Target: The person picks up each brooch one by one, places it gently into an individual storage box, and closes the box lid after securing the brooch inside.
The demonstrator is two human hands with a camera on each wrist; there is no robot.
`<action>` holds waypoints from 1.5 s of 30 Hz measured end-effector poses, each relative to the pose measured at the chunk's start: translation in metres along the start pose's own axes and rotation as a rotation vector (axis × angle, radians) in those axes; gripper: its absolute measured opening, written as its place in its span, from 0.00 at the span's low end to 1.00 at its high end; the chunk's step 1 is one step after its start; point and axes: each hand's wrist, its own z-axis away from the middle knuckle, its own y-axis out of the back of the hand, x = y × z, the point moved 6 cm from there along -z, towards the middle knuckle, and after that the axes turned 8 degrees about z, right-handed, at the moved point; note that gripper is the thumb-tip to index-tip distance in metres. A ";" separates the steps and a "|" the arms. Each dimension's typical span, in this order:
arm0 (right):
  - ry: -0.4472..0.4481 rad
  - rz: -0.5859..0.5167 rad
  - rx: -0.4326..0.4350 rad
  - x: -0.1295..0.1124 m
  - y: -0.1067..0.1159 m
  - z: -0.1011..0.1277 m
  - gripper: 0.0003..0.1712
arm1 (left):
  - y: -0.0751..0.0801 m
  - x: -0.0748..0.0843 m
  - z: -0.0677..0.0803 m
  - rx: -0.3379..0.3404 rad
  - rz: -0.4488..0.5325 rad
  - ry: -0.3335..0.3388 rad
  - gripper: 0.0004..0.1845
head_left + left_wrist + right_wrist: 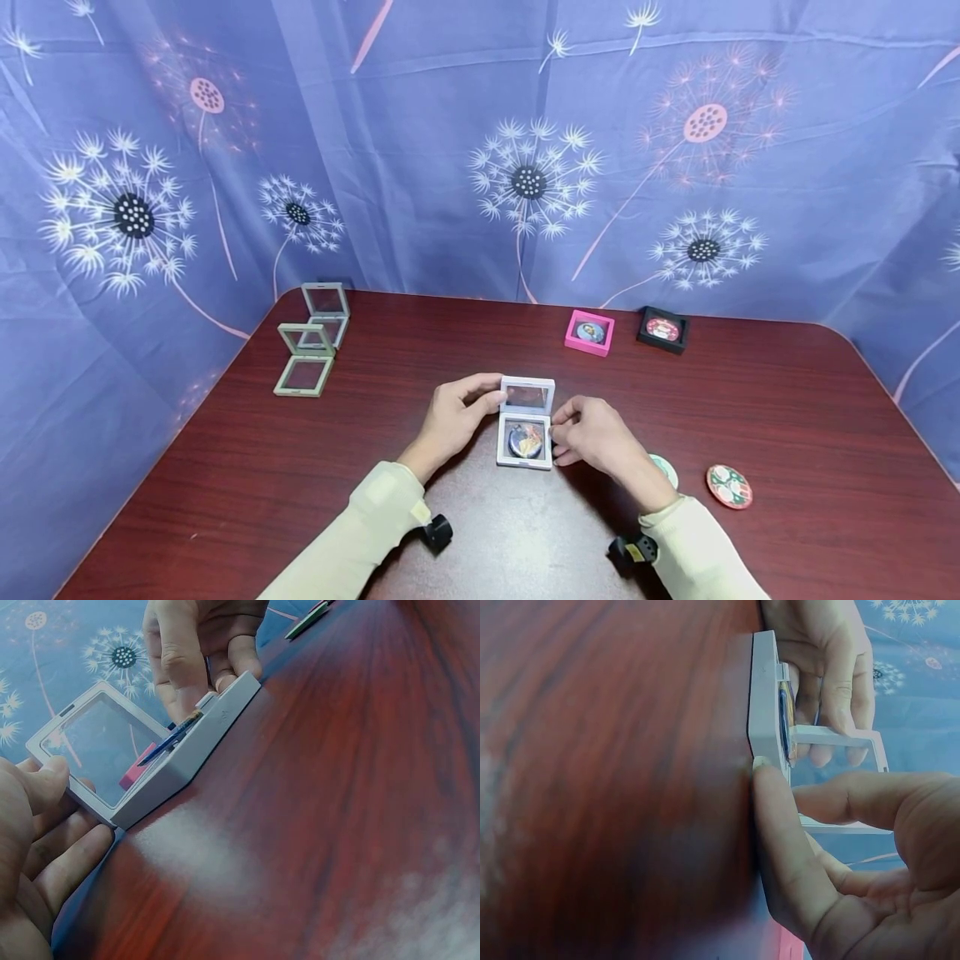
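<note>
In the head view, a white hinged display case stands opened on the table, its windowed lid tilted up at the back. A round badge with a colourful picture lies on the clear film of the base. My left hand pinches the lid's left side, thumb in front and fingers behind, as the left wrist view of the hand shows. At the base's right edge, my right hand grips the frame between thumb and fingers; the right wrist view shows a fingertip of that hand against its side wall.
Two opened cases, green and grey-green, stand at the left. A pink case and a black case with badges lie at the back right. A red-rimmed badge and a partly hidden green badge lie near my right forearm.
</note>
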 end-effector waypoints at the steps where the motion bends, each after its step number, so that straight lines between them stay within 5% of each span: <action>1: 0.000 0.002 -0.004 0.000 0.000 0.000 0.05 | 0.000 0.000 0.000 0.000 -0.004 0.000 0.15; 13: -0.003 -0.002 -0.007 0.000 -0.002 0.001 0.05 | 0.000 -0.001 0.000 -0.010 0.002 0.001 0.15; 25: -0.005 -0.033 0.000 0.001 -0.003 0.001 0.06 | -0.001 -0.003 0.001 -0.032 0.114 0.038 0.14; 45: 0.018 -0.035 -0.010 -0.001 -0.003 0.001 0.05 | 0.000 -0.004 0.001 -0.029 0.113 0.043 0.13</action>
